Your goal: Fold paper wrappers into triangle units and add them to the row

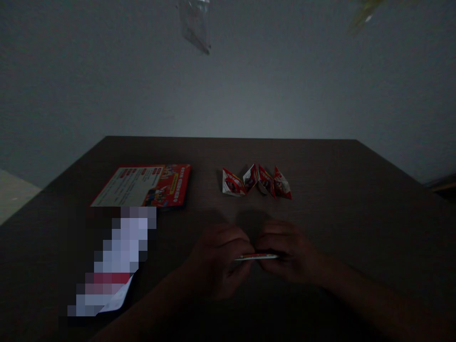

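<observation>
A thin piece of red and white printed paper (pixel 256 257) is seen nearly edge-on between my two hands, low over the near part of the table. My left hand (pixel 224 259) is closed on its left end, the fingers curled over it. At the other end my right hand (pixel 290 251) pinches it in the same way. Much of the paper is hidden by fingers and shadow. Just beyond the hands stand several folded red and white paper pieces (pixel 234 183) in a zigzag row.
A red printed booklet or pad (pixel 173 187) lies at the left of the dark wooden table (pixel 320 161). Nearer to me, a bright, pixelated flat object (pixel 116 289) rests beside my left forearm. A clear plastic bag (pixel 194 26) hangs against the grey wall.
</observation>
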`<action>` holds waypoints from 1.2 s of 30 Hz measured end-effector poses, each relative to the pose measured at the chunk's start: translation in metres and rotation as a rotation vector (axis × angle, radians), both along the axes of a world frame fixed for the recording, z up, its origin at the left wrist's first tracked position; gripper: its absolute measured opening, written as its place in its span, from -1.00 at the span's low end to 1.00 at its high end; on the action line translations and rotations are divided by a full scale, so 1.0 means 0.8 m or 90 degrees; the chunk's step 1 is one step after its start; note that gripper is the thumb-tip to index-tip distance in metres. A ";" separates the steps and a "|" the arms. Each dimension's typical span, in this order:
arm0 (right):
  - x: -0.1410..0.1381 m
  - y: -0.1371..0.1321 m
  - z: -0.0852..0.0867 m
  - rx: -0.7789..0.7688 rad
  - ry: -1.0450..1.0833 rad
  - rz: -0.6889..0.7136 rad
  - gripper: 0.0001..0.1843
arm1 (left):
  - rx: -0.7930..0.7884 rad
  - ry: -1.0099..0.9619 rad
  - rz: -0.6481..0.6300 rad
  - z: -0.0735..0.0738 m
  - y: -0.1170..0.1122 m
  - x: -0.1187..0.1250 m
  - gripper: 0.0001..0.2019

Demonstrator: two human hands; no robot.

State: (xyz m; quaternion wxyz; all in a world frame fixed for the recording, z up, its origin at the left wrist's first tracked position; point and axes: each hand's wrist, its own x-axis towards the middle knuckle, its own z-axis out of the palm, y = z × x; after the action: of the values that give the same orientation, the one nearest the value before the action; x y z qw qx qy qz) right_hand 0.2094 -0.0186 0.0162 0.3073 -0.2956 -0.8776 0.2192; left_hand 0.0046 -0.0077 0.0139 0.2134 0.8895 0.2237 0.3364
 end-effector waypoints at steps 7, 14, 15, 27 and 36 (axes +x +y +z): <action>0.000 0.000 0.000 -0.013 0.004 0.004 -0.93 | -0.004 -0.045 -0.017 0.003 0.001 0.001 -0.90; 0.000 -0.001 -0.001 0.004 0.009 0.001 -0.92 | -0.015 -0.069 -0.010 0.003 0.000 0.002 -0.94; 0.000 -0.001 0.000 0.003 0.007 0.000 -0.91 | -0.004 -0.073 -0.010 0.004 0.000 0.002 -0.93; 0.001 -0.003 0.001 -0.002 0.038 -0.007 -0.94 | -0.021 -0.126 0.004 0.006 0.002 0.000 -0.96; -0.001 -0.002 0.005 0.042 0.074 0.014 -0.94 | -0.020 -0.116 0.003 0.006 0.000 0.000 -0.99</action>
State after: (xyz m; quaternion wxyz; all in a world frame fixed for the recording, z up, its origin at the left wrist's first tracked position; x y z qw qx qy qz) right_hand 0.2086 -0.0206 0.0204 0.3649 -0.2626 -0.8683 0.2098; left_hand 0.0048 -0.0075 0.0186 0.2459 0.8512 0.2109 0.4129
